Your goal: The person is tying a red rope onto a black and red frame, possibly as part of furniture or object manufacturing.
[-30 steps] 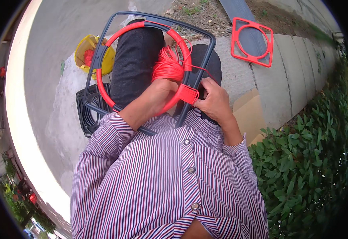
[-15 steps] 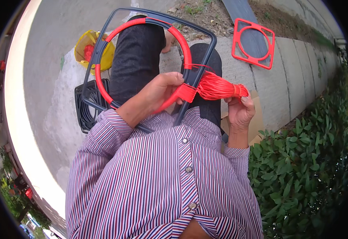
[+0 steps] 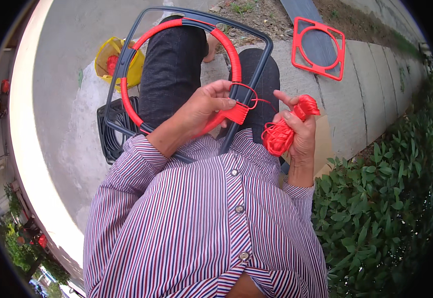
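Across my thighs rests a dark rectangular frame [image 3: 260,72] with rounded corners and a ring inside it. Red cord [image 3: 230,48] is wound tightly around much of the ring, with bare dark stretches between the wound parts. My left hand [image 3: 206,107] grips the ring at its right side, thumb on the wrapping beside the frame's bar. A loose loop of cord stands around the bar there, and one strand runs toward my right hand. Held in my right hand [image 3: 299,126] is a bundle of red cord [image 3: 279,137], its index finger stretched out.
A finished-looking red frame [image 3: 343,49] with a ring lies at the upper right, partly over a grey board [image 3: 296,9]. At left stand a yellow bucket [image 3: 136,69] with red stuff inside and several stacked dark frames [image 3: 108,136]. Leafy bushes [image 3: 375,213] border the right side.
My right hand has turned the cord bundle over and drawn it down, so it hangs below the hand. The strand by the bar now forms a looser loop. My left thumb has shifted onto the wrapping.
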Available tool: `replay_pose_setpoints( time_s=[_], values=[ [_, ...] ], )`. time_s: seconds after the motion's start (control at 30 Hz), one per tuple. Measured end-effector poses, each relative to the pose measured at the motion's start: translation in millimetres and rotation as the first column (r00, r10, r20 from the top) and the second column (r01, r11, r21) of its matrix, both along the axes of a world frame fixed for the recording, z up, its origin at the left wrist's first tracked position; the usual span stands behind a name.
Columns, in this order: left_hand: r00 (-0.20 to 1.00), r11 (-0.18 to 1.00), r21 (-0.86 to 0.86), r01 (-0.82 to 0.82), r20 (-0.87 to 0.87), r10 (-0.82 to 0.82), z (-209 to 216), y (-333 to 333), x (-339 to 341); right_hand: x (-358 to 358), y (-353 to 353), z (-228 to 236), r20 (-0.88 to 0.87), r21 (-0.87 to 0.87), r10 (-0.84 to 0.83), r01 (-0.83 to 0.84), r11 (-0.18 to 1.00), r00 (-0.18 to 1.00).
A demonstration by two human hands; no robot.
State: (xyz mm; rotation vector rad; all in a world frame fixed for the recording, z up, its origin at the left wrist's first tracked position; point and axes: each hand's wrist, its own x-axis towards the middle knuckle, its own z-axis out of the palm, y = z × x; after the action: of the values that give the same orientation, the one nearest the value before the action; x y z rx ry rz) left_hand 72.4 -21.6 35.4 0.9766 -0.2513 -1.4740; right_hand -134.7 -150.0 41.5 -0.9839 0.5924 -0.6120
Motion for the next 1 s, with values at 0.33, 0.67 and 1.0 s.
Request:
replay_pose_setpoints(
  time_s=[0.33, 0.67, 1.0],
  values=[
    [1.000, 0.998, 0.060, 0.004, 0.004, -0.004, -7, 6, 4, -8, 5, 5, -0.082, -0.047, -0.059, 0.055, 0.997, 0.995],
    [0.999, 0.992, 0.120, -0.033, 0.014, 0.032, -11, 6, 6, -44, -24, 33, -0.043, 0.108, -0.129, 0.133, 0.985, 0.991],
    [0.994, 0.985, 0.156, -0.078, -0.069, 0.089, -18, 3, 15, -242, -129, 8, -0.007, -0.092, -0.944, 0.940, 0.330, 0.331]
  ],
)
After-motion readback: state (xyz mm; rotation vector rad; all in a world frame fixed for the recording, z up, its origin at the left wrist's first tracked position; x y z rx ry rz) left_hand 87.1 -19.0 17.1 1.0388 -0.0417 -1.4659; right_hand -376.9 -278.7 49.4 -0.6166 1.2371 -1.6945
